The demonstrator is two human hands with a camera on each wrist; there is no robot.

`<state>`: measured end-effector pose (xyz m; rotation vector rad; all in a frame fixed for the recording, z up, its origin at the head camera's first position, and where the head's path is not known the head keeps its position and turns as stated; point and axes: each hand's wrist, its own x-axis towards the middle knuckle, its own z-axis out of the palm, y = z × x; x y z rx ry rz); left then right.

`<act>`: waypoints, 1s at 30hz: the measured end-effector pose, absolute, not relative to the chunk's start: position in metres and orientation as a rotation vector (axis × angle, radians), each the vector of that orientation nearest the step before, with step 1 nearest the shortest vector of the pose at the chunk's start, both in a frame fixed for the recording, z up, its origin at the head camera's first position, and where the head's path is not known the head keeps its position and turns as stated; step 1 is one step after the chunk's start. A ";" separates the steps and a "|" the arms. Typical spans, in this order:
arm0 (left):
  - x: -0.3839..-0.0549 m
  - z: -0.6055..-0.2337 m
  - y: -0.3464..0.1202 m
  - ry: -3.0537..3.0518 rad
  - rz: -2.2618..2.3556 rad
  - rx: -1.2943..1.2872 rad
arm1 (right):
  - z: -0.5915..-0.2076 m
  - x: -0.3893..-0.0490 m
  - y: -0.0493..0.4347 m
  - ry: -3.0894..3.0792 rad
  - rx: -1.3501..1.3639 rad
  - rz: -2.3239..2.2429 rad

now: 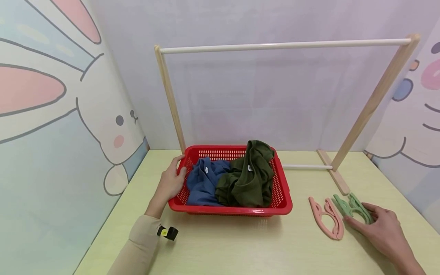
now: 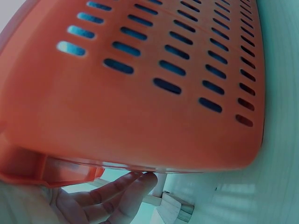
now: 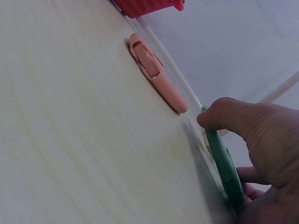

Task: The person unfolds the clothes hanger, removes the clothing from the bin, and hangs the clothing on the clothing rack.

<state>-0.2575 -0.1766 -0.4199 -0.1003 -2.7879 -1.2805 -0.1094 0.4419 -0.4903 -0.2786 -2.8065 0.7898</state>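
My left hand (image 1: 172,182) grips the left rim of a red plastic basket (image 1: 223,210), thumb on the inner side and fingers along the outside. In the left wrist view its fingertips (image 2: 147,179) lie against the basket's slotted wall (image 2: 117,116). A blue garment (image 1: 203,191) and a dark green garment (image 1: 252,187) lie bunched inside. Over on the right, my right hand (image 1: 386,229) pinches a green folding hanger (image 1: 341,205) between thumb and fingers, close over the table. Just left of it a pink folding hanger (image 1: 339,226) lies flat.
Behind the basket stands a rack with wooden posts (image 1: 374,101) and a white top rod (image 1: 285,46). Its wooden foot (image 1: 335,173) reaches toward the hangers. Walls with rabbit drawings (image 1: 113,126) close in the pale table (image 1: 220,252) at the sides and back.
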 end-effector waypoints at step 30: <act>-0.254 -0.420 -0.176 -2.772 -1.308 -0.103 | -0.420 -0.131 0.406 -2.608 -0.237 0.910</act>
